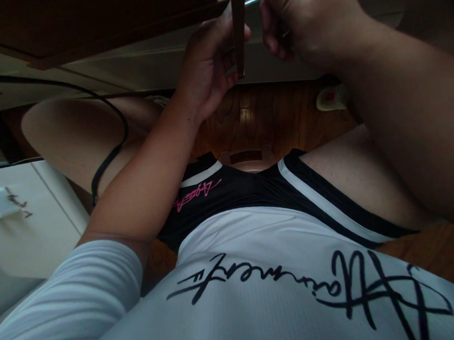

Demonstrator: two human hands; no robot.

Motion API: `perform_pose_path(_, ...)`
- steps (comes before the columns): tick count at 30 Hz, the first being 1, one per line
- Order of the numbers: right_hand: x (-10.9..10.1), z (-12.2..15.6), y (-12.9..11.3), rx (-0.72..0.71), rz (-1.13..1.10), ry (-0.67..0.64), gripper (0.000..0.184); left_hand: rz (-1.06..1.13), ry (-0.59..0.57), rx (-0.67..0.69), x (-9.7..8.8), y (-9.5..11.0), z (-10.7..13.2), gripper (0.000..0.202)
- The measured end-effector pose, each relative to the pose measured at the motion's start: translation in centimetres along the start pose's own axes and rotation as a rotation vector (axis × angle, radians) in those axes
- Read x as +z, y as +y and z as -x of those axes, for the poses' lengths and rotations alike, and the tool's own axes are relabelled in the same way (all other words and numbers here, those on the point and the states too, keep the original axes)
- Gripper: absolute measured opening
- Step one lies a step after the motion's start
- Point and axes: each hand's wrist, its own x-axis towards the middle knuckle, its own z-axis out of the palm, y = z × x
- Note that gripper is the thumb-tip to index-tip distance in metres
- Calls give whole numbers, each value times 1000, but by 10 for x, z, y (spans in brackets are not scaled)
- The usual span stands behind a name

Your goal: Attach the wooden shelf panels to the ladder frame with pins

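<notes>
A dark brown wooden panel (240, 38), seen nearly edge-on, hangs down at the top centre. My left hand (212, 61) is closed about this panel, with fingertips showing past its right side. To the right, my right hand (305, 14) is closed on a thin, shiny metal rod (255, 0). The rod runs from my fingers to the panel's upper part. Its handle, if any, is hidden in my fist, so its exact kind cannot be told. Whether the rod's tip touches the panel or passes behind it is unclear.
A dark brown wooden board (93, 23) overhangs the upper left. Behind the hands runs a pale cabinet front (144, 74). A black cord (103, 98) crosses my left leg. A pinkish stool (245, 158) shows between my legs, above wooden flooring (246, 111). A white cabinet (31, 227) stands left.
</notes>
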Motion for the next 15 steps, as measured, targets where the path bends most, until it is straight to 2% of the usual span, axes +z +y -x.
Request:
perform_pose_path(6, 3, 4, -5, -117, 366, 132, 44, -92, -15, 14, -4, 1, -2, 24)
perform_pose_path(11, -2, 2, 0, -148, 412, 156, 46, -157, -9, 92, -10, -1, -5, 25)
perform_pose_path(15, 2, 2, -1, -119, 339, 151, 46, -173, -22, 93, -12, -2, -6, 24)
